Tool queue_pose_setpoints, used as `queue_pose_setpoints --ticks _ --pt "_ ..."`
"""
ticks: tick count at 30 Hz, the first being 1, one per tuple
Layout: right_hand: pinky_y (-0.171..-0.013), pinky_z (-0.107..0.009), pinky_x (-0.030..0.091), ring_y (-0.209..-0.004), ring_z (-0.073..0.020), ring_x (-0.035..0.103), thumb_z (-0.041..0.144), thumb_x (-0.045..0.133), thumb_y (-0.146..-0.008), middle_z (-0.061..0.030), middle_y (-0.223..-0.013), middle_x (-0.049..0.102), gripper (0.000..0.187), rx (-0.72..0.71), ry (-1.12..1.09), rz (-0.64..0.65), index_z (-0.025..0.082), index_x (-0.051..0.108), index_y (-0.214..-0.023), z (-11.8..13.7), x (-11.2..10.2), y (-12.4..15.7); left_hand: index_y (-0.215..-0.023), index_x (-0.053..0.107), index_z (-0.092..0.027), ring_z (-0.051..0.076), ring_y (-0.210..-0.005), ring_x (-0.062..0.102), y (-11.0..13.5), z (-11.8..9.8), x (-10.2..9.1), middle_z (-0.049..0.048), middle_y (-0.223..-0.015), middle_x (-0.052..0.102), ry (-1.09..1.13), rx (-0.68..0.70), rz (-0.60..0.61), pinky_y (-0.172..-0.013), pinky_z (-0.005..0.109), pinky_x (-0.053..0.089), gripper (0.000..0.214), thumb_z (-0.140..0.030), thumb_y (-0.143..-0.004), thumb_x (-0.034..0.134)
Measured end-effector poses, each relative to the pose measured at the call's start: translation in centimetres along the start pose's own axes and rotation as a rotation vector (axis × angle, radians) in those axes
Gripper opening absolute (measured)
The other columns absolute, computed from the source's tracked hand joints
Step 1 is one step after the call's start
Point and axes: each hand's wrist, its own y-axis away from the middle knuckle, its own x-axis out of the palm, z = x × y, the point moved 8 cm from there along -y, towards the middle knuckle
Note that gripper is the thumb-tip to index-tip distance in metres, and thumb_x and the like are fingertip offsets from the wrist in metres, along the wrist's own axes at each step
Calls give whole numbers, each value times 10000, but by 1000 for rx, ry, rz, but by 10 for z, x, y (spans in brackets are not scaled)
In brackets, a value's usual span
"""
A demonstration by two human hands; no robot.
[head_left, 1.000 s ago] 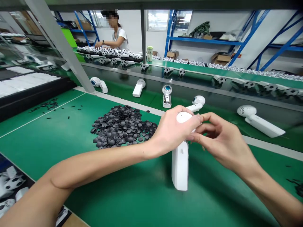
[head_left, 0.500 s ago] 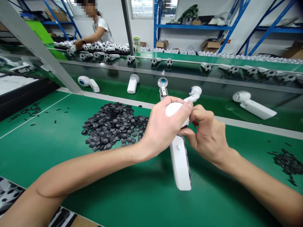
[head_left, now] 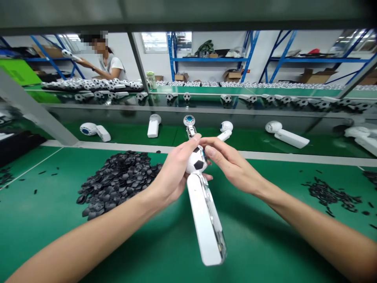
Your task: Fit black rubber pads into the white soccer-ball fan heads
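Note:
My left hand grips the head of a white handheld fan, whose round head is patterned like a football. The long white handle slants down towards me and to the right, with a strip of its side seam showing. My right hand reaches in from the right, its thumb and fingertips on the far side of the ball head. Part of the head is hidden by my fingers. A heap of black hexagonal patches lies left of my left hand.
A smaller scatter of black patches lies on the green bench at right. Several white fans rest on a green belt beyond a grey rail. At the back left, a co-worker works behind rows of football-headed fans.
The fan head has turned, so its black-and-white pattern now faces me instead of plain white. The handle tilts further to the lower right, and my right hand has moved to the head's far side.

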Motion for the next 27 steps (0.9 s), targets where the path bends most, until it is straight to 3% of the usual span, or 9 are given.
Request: queue_pose_setpoints --ticks 3,8,15,19,21,24,27 --pt "-1049 -379 557 -1280 -249 665 507 541 -1125 -84 -1449 685 427 42 -32 68 237 616 -1447 -3 6 0 -916 674 -173 130 -541 589 0 6 -1 2 -728 607 33 -60 -40 -523 291 650 340 -492 -956 784" --pt "-939 -402 609 -1143 -266 708 500 679 -1050 -105 -1444 688 593 94 11 140 232 545 -1561 -9 14 2 -826 627 -167 120 -524 558 -1 14 -2 -12 -665 562 84 -89 -62 -448 225 568 422 -509 -871 869" --pt "-763 -330 662 -1055 -236 724 433 703 -1023 -94 -1316 718 501 164 -124 242 221 580 -1460 -7 17 2 -854 651 -159 121 -517 575 0 17 2 -1 -705 614 77 -100 12 -489 261 607 436 -516 -840 901" --pt "-848 -375 630 -1040 -245 705 400 727 -1012 -78 -1207 743 342 81 102 131 212 645 -1285 0 11 1 -851 637 -160 78 -495 517 1 16 -1 -38 -682 544 66 -58 -25 -427 182 515 441 -487 -824 930" --pt "-816 -386 596 -946 -241 688 426 695 -1034 -83 -1126 749 326 35 244 105 193 643 -1256 1 12 1 -811 607 -161 59 -485 482 -1 15 -4 -48 -667 508 40 -41 -47 -403 152 465 455 -475 -821 936" --pt "-855 -388 562 -960 -244 702 423 575 -1099 -94 -1138 764 310 -52 293 63 186 645 -1287 3 7 -1 -861 628 -175 98 -503 541 -6 10 -9 -30 -690 555 -27 -37 -52 -465 231 591 388 -469 -868 882" --pt "-862 -356 548 -992 -228 740 392 468 -1145 -75 -1149 797 319 -28 286 -66 204 704 -1248 -4 -12 -5 -968 676 -179 147 -561 619 -11 -15 -18 24 -814 668 -138 75 -93 -505 319 662 292 -422 -896 822"
